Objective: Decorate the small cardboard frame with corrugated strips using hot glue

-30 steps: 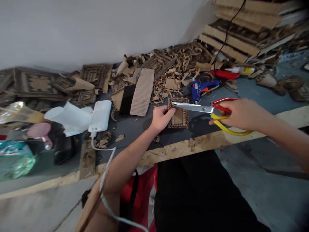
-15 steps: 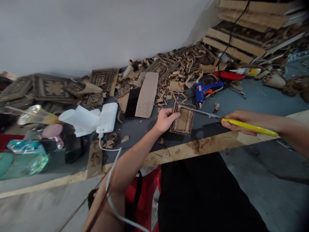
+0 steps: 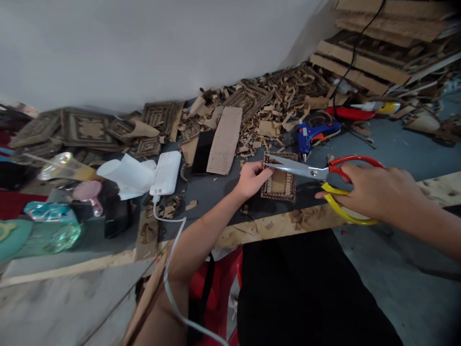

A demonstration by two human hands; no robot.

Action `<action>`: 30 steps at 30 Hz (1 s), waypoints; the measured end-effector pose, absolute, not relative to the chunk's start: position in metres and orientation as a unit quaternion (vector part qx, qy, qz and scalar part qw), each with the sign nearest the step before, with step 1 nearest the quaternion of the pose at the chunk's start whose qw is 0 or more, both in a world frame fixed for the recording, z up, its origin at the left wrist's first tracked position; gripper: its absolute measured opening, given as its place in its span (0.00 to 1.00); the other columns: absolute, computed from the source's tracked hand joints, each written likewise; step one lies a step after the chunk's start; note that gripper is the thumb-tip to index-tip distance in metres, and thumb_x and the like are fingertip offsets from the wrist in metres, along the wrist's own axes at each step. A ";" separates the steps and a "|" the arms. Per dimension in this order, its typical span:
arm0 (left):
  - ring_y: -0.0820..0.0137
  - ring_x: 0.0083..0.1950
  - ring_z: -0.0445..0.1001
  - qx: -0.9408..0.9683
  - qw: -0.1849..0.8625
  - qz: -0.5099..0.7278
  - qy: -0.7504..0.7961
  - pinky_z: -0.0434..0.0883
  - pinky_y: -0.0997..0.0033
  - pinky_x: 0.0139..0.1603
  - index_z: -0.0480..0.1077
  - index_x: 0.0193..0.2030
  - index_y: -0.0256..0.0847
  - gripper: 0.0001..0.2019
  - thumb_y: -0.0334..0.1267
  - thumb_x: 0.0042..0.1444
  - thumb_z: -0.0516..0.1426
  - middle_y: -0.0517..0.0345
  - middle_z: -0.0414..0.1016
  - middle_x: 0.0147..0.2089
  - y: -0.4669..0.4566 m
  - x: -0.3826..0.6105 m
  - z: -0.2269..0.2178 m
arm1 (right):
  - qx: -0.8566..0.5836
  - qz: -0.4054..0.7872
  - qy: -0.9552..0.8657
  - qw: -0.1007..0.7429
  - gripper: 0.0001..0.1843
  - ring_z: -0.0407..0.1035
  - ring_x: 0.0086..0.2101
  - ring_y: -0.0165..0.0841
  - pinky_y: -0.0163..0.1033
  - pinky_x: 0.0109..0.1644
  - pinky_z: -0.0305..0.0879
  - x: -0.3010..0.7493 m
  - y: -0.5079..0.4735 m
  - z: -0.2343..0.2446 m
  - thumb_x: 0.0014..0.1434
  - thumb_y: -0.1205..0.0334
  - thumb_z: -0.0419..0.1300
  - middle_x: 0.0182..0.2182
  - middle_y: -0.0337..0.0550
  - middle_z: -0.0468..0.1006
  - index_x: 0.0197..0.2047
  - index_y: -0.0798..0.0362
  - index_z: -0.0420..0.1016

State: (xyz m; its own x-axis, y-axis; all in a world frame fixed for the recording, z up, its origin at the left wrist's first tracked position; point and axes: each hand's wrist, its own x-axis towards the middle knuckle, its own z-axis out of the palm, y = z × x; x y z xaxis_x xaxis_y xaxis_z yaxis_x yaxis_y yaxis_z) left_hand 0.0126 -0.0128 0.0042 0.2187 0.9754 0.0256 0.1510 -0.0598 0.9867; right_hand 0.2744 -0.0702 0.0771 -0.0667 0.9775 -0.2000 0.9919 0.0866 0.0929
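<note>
My left hand (image 3: 254,180) pinches the left edge of a small rectangular cardboard frame (image 3: 279,196), built of corrugated strips around a flat brown middle. It rests near the front of the grey table. In my right hand (image 3: 370,187) is a pair of scissors (image 3: 297,168) with one red and one yellow handle. Their slightly parted blades lie across the upper part of the frame, tips close to my left thumb. Just behind the frame is a blue glue gun (image 3: 310,136). A ribbed cardboard strip (image 3: 226,142) lies on a dark flat object (image 3: 202,154) to the left.
Cardboard scraps (image 3: 270,113) are heaped along the wall, with finished-looking cardboard panels (image 3: 86,127) at the left. A white power bank (image 3: 166,173) trails a white cable (image 3: 169,288) across my left arm. Stacked cardboard (image 3: 363,67) rises at the back right. A plastic cup (image 3: 65,166) lies left.
The scissors have turned from edge-on to flat, and their handles and blades are now apart. My left hand still holds the frame. The view has shifted slightly.
</note>
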 end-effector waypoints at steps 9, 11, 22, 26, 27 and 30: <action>0.78 0.25 0.48 0.591 0.500 0.448 0.447 0.51 0.73 0.26 0.54 0.17 0.41 0.27 0.57 0.48 0.62 0.67 0.49 0.20 -0.014 0.015 0.006 | 0.672 0.049 0.731 0.108 0.36 0.74 0.32 0.48 0.43 0.32 0.46 0.271 -0.073 0.078 0.65 0.31 0.43 0.33 0.57 0.80 0.49 0.55 0.72; 0.78 0.25 0.48 0.590 0.495 0.449 0.454 0.51 0.73 0.26 0.55 0.17 0.41 0.28 0.60 0.47 0.62 0.67 0.49 0.19 -0.014 0.016 0.008 | 0.673 0.017 0.728 0.130 0.34 0.74 0.32 0.48 0.44 0.33 0.48 0.273 -0.069 0.080 0.64 0.31 0.45 0.31 0.56 0.80 0.48 0.54 0.72; 0.76 0.27 0.57 0.529 0.556 0.468 0.438 0.58 0.74 0.30 0.66 0.24 0.39 0.20 0.55 0.47 0.63 0.65 0.59 0.23 -0.011 0.017 0.005 | 0.560 -0.249 0.782 0.114 0.42 0.67 0.25 0.36 0.41 0.33 0.56 0.288 -0.050 0.090 0.58 0.20 0.35 0.22 0.45 0.73 0.28 0.49 0.68; 0.76 0.29 0.58 0.528 0.541 0.480 0.445 0.57 0.75 0.31 0.68 0.26 0.38 0.17 0.52 0.46 0.61 0.64 0.62 0.24 -0.010 0.018 0.005 | 0.567 -0.268 0.769 0.124 0.40 0.68 0.26 0.36 0.40 0.32 0.57 0.288 -0.050 0.097 0.56 0.19 0.39 0.25 0.45 0.74 0.28 0.49 0.67; 0.76 0.28 0.57 0.536 0.531 0.479 0.449 0.56 0.74 0.30 0.68 0.25 0.38 0.17 0.52 0.46 0.61 0.64 0.60 0.24 -0.009 0.018 0.005 | 0.580 -0.247 0.766 0.128 0.39 0.69 0.27 0.38 0.41 0.32 0.57 0.287 -0.051 0.097 0.56 0.20 0.42 0.27 0.45 0.76 0.31 0.49 0.68; 0.77 0.27 0.53 0.563 0.490 0.478 0.462 0.53 0.74 0.28 0.66 0.22 0.38 0.18 0.52 0.47 0.60 0.65 0.57 0.22 -0.008 0.016 0.004 | 0.612 -0.178 0.757 0.144 0.36 0.72 0.31 0.42 0.42 0.33 0.58 0.284 -0.053 0.095 0.55 0.23 0.48 0.33 0.49 0.79 0.42 0.49 0.70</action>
